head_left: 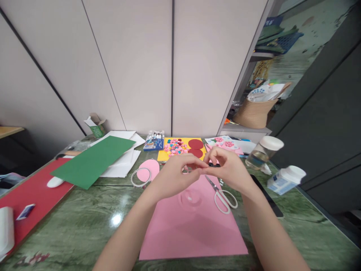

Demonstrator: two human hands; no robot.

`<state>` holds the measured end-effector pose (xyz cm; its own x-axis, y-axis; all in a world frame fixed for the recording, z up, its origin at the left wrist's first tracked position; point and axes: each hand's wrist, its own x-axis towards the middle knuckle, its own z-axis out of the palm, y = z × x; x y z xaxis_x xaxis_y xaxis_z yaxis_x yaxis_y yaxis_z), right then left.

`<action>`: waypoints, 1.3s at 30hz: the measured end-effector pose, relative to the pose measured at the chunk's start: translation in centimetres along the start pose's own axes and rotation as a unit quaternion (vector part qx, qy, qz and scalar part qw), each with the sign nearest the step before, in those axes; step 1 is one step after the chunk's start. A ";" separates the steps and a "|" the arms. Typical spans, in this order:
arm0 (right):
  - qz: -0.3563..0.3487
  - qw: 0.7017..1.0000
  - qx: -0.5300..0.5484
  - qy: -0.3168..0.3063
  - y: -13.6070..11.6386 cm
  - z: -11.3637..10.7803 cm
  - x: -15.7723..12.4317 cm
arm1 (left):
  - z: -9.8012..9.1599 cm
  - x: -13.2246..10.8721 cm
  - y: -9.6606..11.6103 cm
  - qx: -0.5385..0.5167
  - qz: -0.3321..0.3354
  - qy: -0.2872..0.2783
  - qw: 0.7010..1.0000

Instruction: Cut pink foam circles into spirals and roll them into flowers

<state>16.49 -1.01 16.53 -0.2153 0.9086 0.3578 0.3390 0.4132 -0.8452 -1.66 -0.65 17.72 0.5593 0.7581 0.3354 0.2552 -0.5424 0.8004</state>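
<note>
My left hand (179,175) and my right hand (225,167) meet over the far end of a pink sheet (194,233). Thumb and fingertips are pinched together on each, touching at the middle. Whatever they hold, if anything, is too small to make out. Below them a clear round plastic piece (190,198) rests on the sheet. White-handled scissors (222,197) lie partly open beside my right hand. Left of my left hand are a pink paper circle (149,169) and a pale ring (141,177).
Behind my hands, a yellow sheet (160,155) bears pompoms (176,147) and dark red circles (195,144). A green sheet (93,162) and red sheet (56,192) lie left. At right stand a capped jar (263,152), a white bottle (286,180) and a dark phone (267,195).
</note>
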 end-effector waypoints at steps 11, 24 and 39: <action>-0.006 0.995 -0.104 0.003 0.1 0.0 0.0 | 0.5 0.1 -0.3 -0.001 0.002 -0.013 1.000; -0.060 0.966 -0.252 0.019 -0.4 0.2 0.1 | 1.1 0.4 -0.6 0.017 -0.009 -0.016 1.000; -0.130 0.941 -0.309 -0.048 -0.6 0.5 -0.5 | 0.2 0.2 -1.0 -0.045 -0.024 -0.090 0.995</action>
<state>15.95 -1.71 16.64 -0.4373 0.7740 0.4580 0.7245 0.6049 -0.3305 -1.62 -0.04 16.92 0.6828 0.7004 0.2082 0.2171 -0.4666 0.8574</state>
